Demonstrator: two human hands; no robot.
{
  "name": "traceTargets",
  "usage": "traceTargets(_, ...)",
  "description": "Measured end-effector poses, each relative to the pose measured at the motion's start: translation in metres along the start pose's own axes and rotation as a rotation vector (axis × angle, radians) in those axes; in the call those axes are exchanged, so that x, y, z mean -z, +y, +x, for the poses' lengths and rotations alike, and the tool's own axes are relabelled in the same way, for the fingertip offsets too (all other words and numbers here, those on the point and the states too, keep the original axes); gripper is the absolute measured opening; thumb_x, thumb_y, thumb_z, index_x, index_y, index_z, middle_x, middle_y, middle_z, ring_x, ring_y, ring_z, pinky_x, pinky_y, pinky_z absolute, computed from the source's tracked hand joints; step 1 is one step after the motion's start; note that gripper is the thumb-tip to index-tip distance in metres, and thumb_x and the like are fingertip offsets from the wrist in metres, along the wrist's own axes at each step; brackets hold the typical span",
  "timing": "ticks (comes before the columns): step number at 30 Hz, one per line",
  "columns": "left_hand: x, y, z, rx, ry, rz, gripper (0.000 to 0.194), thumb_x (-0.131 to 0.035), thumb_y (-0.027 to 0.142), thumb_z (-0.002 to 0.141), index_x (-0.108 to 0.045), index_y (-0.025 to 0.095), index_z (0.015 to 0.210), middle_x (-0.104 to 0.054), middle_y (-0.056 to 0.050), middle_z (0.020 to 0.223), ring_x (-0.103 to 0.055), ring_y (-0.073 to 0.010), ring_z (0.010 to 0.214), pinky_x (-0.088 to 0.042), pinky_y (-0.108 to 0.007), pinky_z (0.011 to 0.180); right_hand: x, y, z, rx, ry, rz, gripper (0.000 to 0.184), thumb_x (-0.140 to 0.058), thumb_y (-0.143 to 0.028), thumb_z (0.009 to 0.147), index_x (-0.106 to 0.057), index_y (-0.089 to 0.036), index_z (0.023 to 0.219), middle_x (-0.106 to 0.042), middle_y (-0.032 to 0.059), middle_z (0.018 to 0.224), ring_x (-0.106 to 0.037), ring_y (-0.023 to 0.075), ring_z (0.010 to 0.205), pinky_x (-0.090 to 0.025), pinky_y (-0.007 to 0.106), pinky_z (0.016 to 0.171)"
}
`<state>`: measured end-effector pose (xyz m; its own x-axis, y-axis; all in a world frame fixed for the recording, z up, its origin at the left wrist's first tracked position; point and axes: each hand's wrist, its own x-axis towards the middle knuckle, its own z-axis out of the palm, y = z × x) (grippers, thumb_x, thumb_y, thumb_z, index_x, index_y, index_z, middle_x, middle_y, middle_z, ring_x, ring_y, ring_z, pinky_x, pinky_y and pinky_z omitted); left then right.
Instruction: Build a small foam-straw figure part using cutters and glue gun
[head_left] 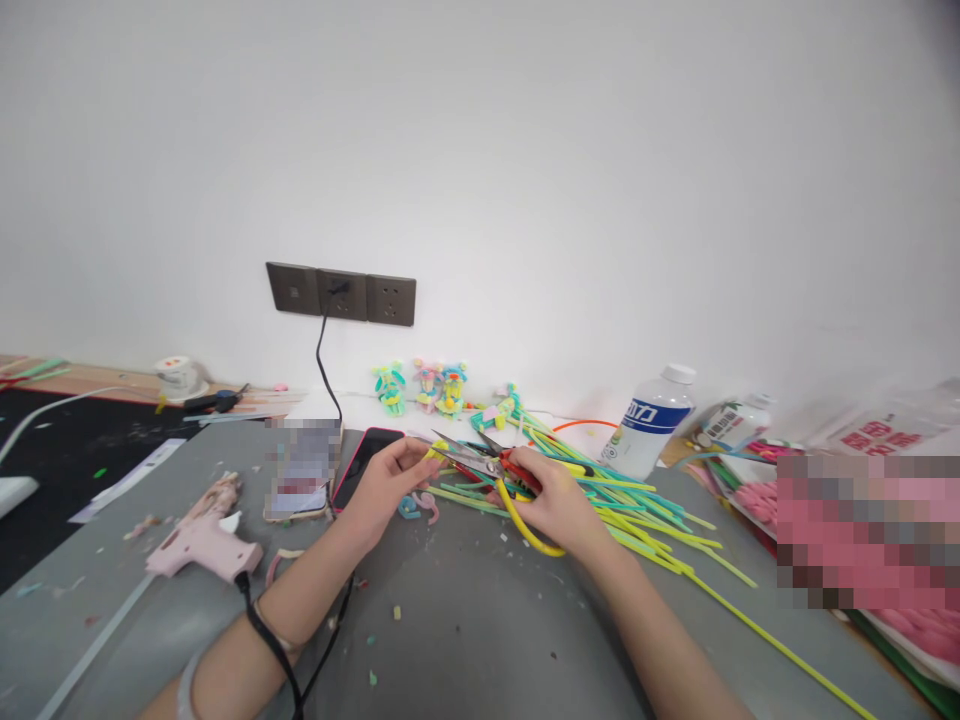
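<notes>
My right hand (pixel 551 500) is closed round a pair of scissors (pixel 480 462) with a yellow loop handle and some red near the pivot. Their blades point left, towards my left hand (pixel 401 480). Between the fingertips of that hand is a small yellow piece of fuzzy stem (pixel 435 450), close to the blades. A dark-tipped tool (pixel 491 442) shows just behind the scissors, partly hidden by my right hand. Under and beyond this hand spreads a bundle of yellow and teal fuzzy stems (pixel 637 510). Small curled blue and pink pieces (pixel 420 506) lie below my left hand.
Several little fuzzy figures (pixel 427 388) stand by the wall, with another green one (pixel 499 410) lying nearby. A pink glue gun (pixel 206 540) and two phones (pixel 300 480) are on the left. A bottle (pixel 651 425) stands right; a black cord (pixel 259 620) crosses my left forearm.
</notes>
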<state>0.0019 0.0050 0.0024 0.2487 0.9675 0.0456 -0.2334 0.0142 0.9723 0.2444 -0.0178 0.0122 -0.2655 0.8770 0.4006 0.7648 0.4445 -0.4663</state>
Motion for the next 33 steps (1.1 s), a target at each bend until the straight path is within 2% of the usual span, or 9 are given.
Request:
traceTargets(14, -0.001, -0.001, 0.001, -0.001, 0.005, -0.007, 0.024, -0.079, 0.039, 0.071, -0.067, 0.018, 0.076, -0.070, 0.000, 0.071, -0.064, -0.0122, 0.072, -0.044, -0.019, 0.063, 0.003, 0.005, 0.000, 0.066, 0.079, -0.019, 0.021, -0.068, -0.037, 0.079, -0.059, -0.018, 0.079, -0.059, 0.0014, 0.072, -0.052, 0.0157, 0.063, -0.038, 0.024, 0.059)
traceTargets(22, -0.002, 0.000, 0.001, -0.026, 0.008, 0.017, 0.027, -0.079, 0.040, 0.071, -0.065, 0.018, 0.075, -0.069, -0.001, 0.070, -0.062, -0.0126, 0.068, -0.045, -0.021, 0.061, 0.008, -0.002, 0.000, -0.002, -0.037, -0.069, 0.029, -0.064, -0.041, 0.081, -0.049, -0.020, 0.066, -0.055, -0.0002, 0.064, -0.047, 0.0145, 0.058, -0.032, 0.025, 0.055)
traceTargets(33, -0.003, 0.003, 0.001, -0.049, 0.033, 0.013, 0.026, -0.081, 0.040, 0.069, -0.068, 0.018, 0.076, -0.068, 0.000, 0.068, -0.062, -0.0118, 0.064, -0.045, -0.020, 0.060, 0.003, -0.011, -0.003, -0.041, -0.133, -0.128, 0.019, -0.058, -0.040, 0.084, -0.052, -0.022, 0.080, -0.064, 0.0032, 0.079, -0.057, 0.0186, 0.065, -0.035, 0.025, 0.058)
